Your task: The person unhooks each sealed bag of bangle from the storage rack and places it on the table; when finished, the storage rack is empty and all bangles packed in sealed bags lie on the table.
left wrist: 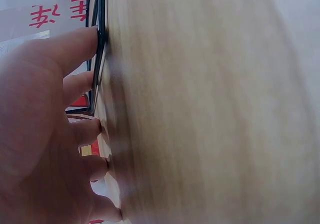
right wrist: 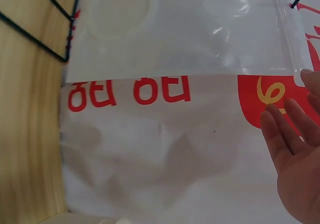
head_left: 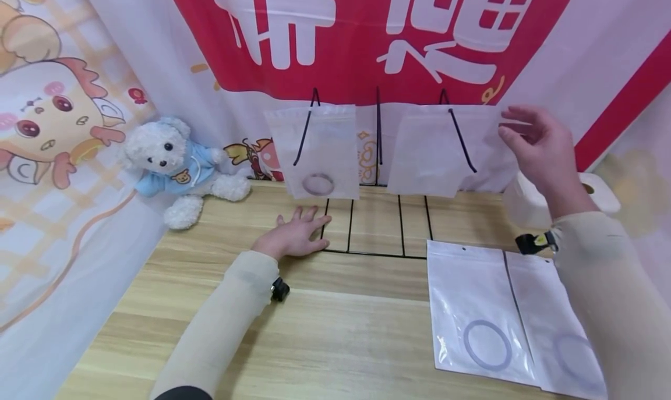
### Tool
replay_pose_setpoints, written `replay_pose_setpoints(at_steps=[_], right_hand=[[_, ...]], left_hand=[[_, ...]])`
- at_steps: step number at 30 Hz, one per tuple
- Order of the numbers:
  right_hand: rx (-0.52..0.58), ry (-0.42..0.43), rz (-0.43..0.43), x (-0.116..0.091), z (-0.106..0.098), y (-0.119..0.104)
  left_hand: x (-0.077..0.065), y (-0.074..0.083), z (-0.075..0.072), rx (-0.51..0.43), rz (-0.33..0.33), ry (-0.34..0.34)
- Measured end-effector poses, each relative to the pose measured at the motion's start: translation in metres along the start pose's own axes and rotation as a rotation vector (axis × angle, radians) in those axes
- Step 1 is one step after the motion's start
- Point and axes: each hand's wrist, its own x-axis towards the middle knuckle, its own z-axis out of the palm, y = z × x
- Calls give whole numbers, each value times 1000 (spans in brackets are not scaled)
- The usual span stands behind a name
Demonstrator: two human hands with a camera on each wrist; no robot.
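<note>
A black wire rack (head_left: 388,255) stands on the wooden table, its hooks pointing forward. On its left hook hangs a clear zip bag (head_left: 335,138) with a ring shape inside; another clear bag (head_left: 427,155) hangs on the right hook. My left hand (head_left: 296,237) rests with spread fingers on the table and the rack's base, thumb against the wire in the left wrist view. Beside the upper right corner of the right bag, my right hand (head_left: 547,149) is raised with fingers loosely bent and nothing held. In the right wrist view its fingers (right wrist: 277,139) are near the bag's edge.
Two flat bags (head_left: 469,295), each with a pale ring (head_left: 487,345) inside, overlap on the table at the right, partly under my right forearm. A white tissue roll (head_left: 524,199) stands behind that arm. A white plush dog (head_left: 162,149) sits at the back left, before a printed curtain.
</note>
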Motion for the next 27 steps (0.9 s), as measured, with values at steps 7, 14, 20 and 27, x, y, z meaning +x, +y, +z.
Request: replay_pose_setpoints(at_steps=[7, 14, 20, 27], right_hand=[[-2, -18, -14, 16, 4, -13], [-16, 17, -41, 21, 7, -17], [10, 51, -14, 17, 6, -19], [64, 61, -26, 15, 7, -20]], left_hand=[[-3, 5, -4, -19, 8, -13], [-15, 16, -14, -8, 1, -20], [-13, 15, -12, -3, -4, -15], [-12, 15, -12, 0, -8, -14]])
